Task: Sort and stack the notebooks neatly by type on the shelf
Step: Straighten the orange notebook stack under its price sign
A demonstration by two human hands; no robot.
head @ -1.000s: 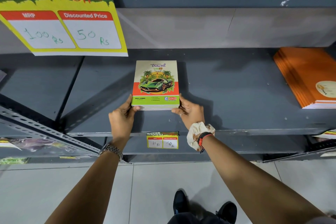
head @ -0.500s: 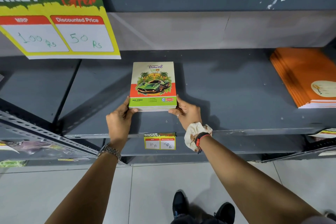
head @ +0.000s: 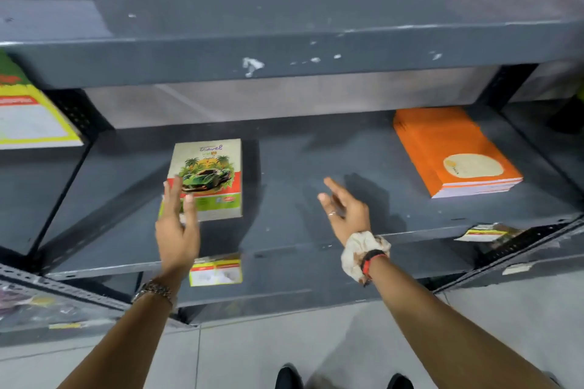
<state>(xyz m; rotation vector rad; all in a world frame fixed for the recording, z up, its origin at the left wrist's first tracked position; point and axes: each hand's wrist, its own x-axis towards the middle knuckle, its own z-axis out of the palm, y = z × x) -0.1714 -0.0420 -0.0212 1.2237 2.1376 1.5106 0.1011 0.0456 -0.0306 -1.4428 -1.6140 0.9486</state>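
A stack of green-car "Travel" notebooks [head: 210, 174] lies flat on the grey middle shelf [head: 300, 243], left of centre. My left hand [head: 177, 224] hovers over the stack's front left corner, fingers spread, holding nothing. My right hand [head: 344, 211] is open in the air above the bare shelf, well right of the stack and apart from it. A stack of orange notebooks [head: 452, 151] rests at the right end of the same shelf. The frame is blurred by motion.
The shelf above [head: 284, 50] overhangs the middle one with a thick chipped front edge. A yellow and green price sign [head: 28, 117] hangs at the left. A small price tag [head: 216, 271] sticks to the shelf front. Perforated uprights flank both sides; grey floor tiles lie below.
Both hands have let go of the car notebook stack and lifted off it. My right hand swung to the right. My view tilted up, showing more of the upper shelf.
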